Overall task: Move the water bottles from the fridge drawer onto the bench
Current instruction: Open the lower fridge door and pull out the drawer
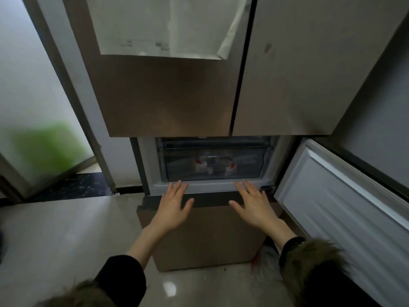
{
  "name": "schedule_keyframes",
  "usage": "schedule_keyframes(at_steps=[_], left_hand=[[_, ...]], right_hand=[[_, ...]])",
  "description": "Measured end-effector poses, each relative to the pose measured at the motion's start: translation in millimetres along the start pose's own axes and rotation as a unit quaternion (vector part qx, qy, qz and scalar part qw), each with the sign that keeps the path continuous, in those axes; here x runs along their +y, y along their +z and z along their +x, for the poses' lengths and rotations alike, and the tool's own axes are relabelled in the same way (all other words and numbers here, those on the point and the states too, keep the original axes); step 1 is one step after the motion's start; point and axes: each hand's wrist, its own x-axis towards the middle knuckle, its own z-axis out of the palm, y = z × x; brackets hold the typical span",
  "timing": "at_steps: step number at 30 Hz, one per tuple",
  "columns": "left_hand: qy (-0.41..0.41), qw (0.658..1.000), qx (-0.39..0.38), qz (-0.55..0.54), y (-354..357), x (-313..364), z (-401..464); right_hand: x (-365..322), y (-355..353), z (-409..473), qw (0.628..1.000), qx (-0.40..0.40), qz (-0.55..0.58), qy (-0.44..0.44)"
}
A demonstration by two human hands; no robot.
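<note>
A clear fridge drawer [247, 167] sits pushed in, in the fridge's lower compartment. Through its front I see water bottles with red and white labels [202, 166] lying inside, blurred by the plastic. My left hand [173, 206] reaches forward with fingers spread, fingertips just below the drawer's lower left edge. My right hand [252, 206] does the same at the lower right. Both hands hold nothing. No bench is in view.
The lower right fridge door [345, 207] hangs open beside my right arm. A brown lower panel [205, 238] juts out below my hands. Closed upper doors [168, 96] hang overhead. Glossy floor [55, 235] lies to the left, with a frosted glass door [28, 103] beyond.
</note>
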Motion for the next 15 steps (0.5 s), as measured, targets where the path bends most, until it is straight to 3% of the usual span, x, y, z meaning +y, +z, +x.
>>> schedule_keyframes(at_steps=[2, 5, 7, 9, 10, 12, 14, 15], left_hand=[[-0.047, 0.991, -0.004, -0.122, 4.5, -5.6, 19.1], [-0.145, 0.944, -0.009, -0.295, 13.5, -16.5, 48.3], [-0.209, 0.885, -0.007, -0.417, 18.8, -27.0, 70.0], [-0.258, 0.788, -0.008, -0.558, 22.9, -36.9, 89.4], [-0.272, 0.733, -0.001, -0.623, 23.4, -40.3, 98.8], [-0.289, 0.63, 0.031, -0.72, 22.0, -44.1, 115.7], [-0.292, 0.555, 0.07, -0.776, 19.5, -44.0, 131.9], [-0.292, 0.528, 0.083, -0.793, 18.6, -43.2, 139.9]], right_hand=[[2.5, 13.1, 22.3, 0.996, -0.015, 0.089, 0.026], [12.3, 31.4, 55.0, 0.983, -0.009, 0.174, 0.059], [19.1, 35.8, 77.4, 0.966, 0.017, 0.235, 0.106], [24.8, 35.3, 100.0, 0.92, 0.034, 0.346, 0.184], [27.7, 34.0, 111.4, 0.872, 0.032, 0.434, 0.223], [33.3, 32.1, 132.6, 0.715, 0.014, 0.643, 0.275], [41.1, 27.5, 151.4, 0.556, 0.024, 0.777, 0.293], [46.1, 23.6, 159.5, 0.497, 0.032, 0.813, 0.301]])
